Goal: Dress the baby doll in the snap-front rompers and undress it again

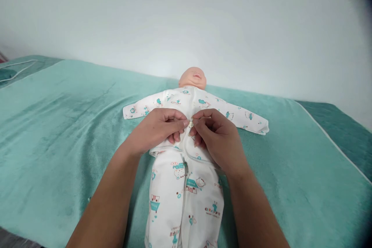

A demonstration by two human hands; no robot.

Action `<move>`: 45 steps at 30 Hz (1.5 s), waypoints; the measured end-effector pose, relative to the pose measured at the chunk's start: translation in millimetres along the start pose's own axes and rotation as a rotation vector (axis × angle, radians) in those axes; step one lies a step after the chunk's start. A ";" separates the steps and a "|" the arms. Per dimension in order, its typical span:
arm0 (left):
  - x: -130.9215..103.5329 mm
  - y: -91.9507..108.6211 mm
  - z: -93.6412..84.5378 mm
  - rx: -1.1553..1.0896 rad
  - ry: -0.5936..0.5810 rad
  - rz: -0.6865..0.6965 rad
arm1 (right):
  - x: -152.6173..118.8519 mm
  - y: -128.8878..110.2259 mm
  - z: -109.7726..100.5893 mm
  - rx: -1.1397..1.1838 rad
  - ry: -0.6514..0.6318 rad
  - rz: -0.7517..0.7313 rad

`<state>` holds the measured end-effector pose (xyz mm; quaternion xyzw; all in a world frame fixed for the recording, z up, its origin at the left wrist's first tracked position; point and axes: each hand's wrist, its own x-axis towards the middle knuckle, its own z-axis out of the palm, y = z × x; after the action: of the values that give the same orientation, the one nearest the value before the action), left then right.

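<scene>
A baby doll lies on its back, dressed in a white printed jacket and matching trousers. Both its sleeves stretch out sideways. Over the middle of the jacket front, my left hand pinches the cloth edge between thumb and forefinger. Close beside it, my right hand pinches the other side of the front opening. A small pale button shows between my fingertips; whether it sits in a buttonhole I cannot tell. My fingers hide part of the jacket front.
A green plush blanket with some creases lies under the doll. Darker green cloth shows past its white-edged right side. Behind the doll rises a white wall. Grey floor appears at the lower left corner.
</scene>
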<state>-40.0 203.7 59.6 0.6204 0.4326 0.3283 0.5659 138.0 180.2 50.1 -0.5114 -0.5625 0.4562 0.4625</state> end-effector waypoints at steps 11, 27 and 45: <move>0.6 -1.6 -0.3 0.023 -0.013 -0.014 | -1.8 -2.0 -0.1 0.058 -0.005 0.018; 8.5 -8.3 6.7 -0.106 0.580 0.195 | -13.1 -9.5 0.6 -0.285 -0.155 -0.444; 13.2 -15.5 0.3 -0.140 0.736 0.270 | -9.1 -10.5 6.2 -0.717 -0.457 -0.551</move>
<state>-36.8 215.3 43.2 0.4725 0.4976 0.6289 0.3657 130.7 170.2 59.0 -0.3580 -0.8846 0.1956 0.2261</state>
